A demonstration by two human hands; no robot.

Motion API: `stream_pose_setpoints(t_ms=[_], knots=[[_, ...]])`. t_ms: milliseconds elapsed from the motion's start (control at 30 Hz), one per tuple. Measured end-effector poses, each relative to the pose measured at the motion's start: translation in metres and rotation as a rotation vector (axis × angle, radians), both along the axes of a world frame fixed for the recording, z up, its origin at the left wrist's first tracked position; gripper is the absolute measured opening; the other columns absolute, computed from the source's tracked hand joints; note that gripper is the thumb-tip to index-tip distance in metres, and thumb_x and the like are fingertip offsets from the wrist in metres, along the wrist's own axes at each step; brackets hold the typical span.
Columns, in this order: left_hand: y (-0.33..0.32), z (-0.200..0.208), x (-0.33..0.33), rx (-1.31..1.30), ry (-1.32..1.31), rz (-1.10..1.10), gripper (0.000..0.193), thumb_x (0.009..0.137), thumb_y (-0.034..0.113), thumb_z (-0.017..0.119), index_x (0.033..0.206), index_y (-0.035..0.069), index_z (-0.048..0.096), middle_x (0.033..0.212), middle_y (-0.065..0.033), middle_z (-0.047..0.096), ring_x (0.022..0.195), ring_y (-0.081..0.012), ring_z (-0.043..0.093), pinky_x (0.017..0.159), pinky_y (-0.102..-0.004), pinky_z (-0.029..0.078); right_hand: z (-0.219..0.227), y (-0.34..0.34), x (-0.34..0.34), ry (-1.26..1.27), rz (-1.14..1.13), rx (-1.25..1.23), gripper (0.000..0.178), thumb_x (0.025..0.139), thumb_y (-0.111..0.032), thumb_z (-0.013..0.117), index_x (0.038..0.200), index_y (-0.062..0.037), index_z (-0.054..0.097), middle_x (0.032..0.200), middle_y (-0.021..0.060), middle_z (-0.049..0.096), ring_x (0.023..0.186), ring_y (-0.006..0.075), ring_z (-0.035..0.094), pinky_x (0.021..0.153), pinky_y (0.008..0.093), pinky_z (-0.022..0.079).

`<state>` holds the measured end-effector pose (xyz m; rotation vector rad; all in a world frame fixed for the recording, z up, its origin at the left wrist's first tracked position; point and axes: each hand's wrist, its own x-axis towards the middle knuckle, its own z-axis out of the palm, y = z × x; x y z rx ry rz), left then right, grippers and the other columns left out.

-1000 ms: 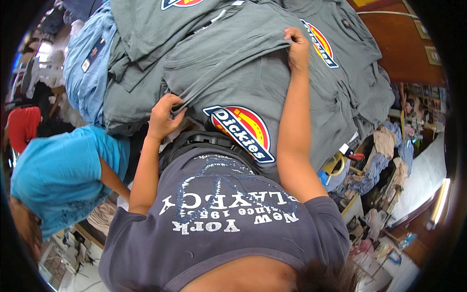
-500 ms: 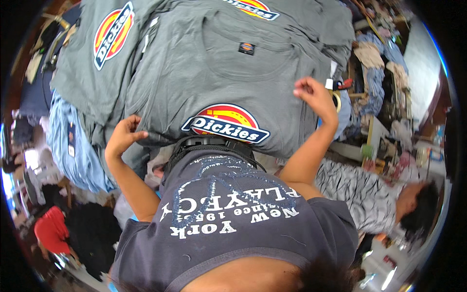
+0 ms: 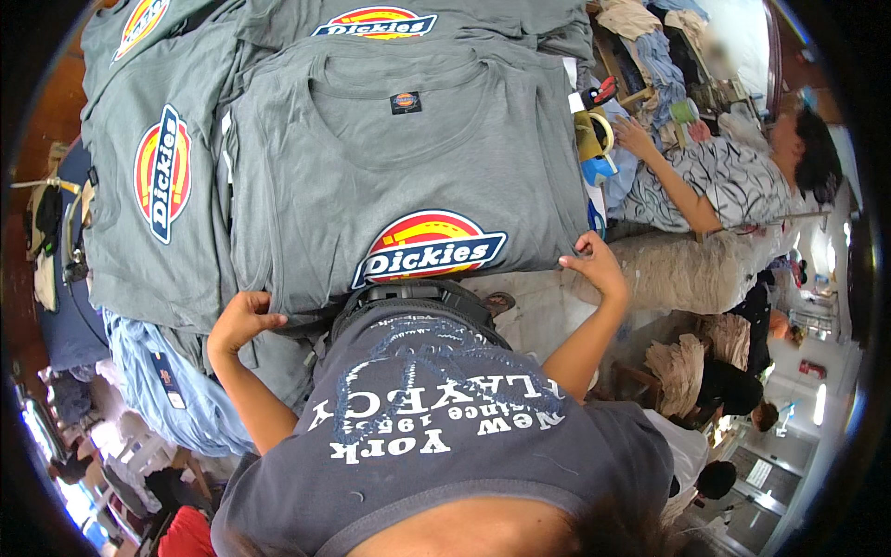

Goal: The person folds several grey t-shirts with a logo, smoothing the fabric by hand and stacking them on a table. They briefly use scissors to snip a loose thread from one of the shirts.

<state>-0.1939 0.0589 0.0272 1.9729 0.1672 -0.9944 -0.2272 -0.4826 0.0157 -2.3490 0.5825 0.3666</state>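
Note:
A grey T-shirt (image 3: 408,176) with a red, yellow and blue chest print lies folded on a pile in front of me, neck opening away from me. At its near left corner my left hand (image 3: 243,320) is closed, thumb and fingers pinching the edge. My right hand (image 3: 596,266) pinches the near right corner between thumb and fingertips. The shirt's near edge runs between both hands, close to my waist.
More grey printed shirts (image 3: 158,251) lie to the left and behind. Light blue garments (image 3: 176,390) hang below them. A tape roll (image 3: 599,135) sits at the right edge. Beyond it, a co-worker's arm (image 3: 682,190) reaches out, near piled beige cloth (image 3: 691,269).
My right hand has come down from above the shirt's right side to its near right corner and taken hold there. My left hand stays at the left corner. The view has turned.

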Motion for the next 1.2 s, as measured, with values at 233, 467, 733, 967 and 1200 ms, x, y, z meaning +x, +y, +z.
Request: stream_pose_setpoints(t_ms=[233,467,733,967,1200], knots=[[-0.002,0.011,0.004,0.125,-0.092,-0.173,0.028,0.064,0.011,0.067,0.059,-0.001,0.042,0.051,0.0009,0.03,0.051,-0.0072,0.029,0.045,-0.0274,0.027,-0.027,0.011,-0.017,-0.175,-0.226,0.346,0.028,0.064,-0.015,0.071,0.07,-0.007,0.046,0.066,-0.0043,0.04,0.063,0.0062,0.037,0.056,0.0213,0.031],[0.007,0.026,-0.008,-0.031,-0.271,-0.021,0.017,0.069,0.007,0.062,0.064,-0.002,0.047,0.057,0.0037,0.038,0.054,-0.0051,0.033,0.048,-0.0223,0.028,0.022,0.019,-0.025,-0.157,-0.165,0.272,0.025,0.067,-0.01,0.066,0.068,-0.0084,0.041,0.063,-0.0052,0.035,0.06,0.0058,0.032,0.053,0.0206,0.026],[0.052,0.048,-0.004,-0.335,-0.496,0.302,0.022,0.077,0.014,0.057,0.092,-0.001,0.055,0.078,0.0009,0.055,0.072,-0.0068,0.049,0.067,-0.0191,0.037,0.114,0.012,-0.007,-0.333,0.014,0.236,0.021,0.07,-0.011,0.064,0.074,-0.0079,0.044,0.063,-0.0066,0.038,0.056,0.0044,0.033,0.051,0.0191,0.027],[0.032,0.124,0.023,-0.505,-0.85,0.314,0.08,0.064,0.024,0.069,0.128,-0.001,0.028,0.123,-0.0123,0.042,0.113,-0.0218,0.041,0.096,-0.0325,0.027,0.177,0.045,0.035,-0.838,0.18,0.665,0.068,0.065,-0.025,0.073,0.12,-0.0057,0.039,0.117,0.0096,0.044,0.114,0.0187,0.037,0.096,0.0279,0.026],[0.0,0.17,-0.009,-0.652,-0.994,0.502,0.092,0.055,0.014,0.07,0.13,-0.006,0.02,0.135,-0.0146,0.023,0.124,-0.0194,0.025,0.101,-0.0286,0.017,0.176,0.035,0.022,-0.863,0.277,1.073,0.08,0.059,-0.01,0.073,0.127,-0.0062,0.033,0.123,0.0116,0.041,0.113,0.0204,0.04,0.096,0.0311,0.029]])
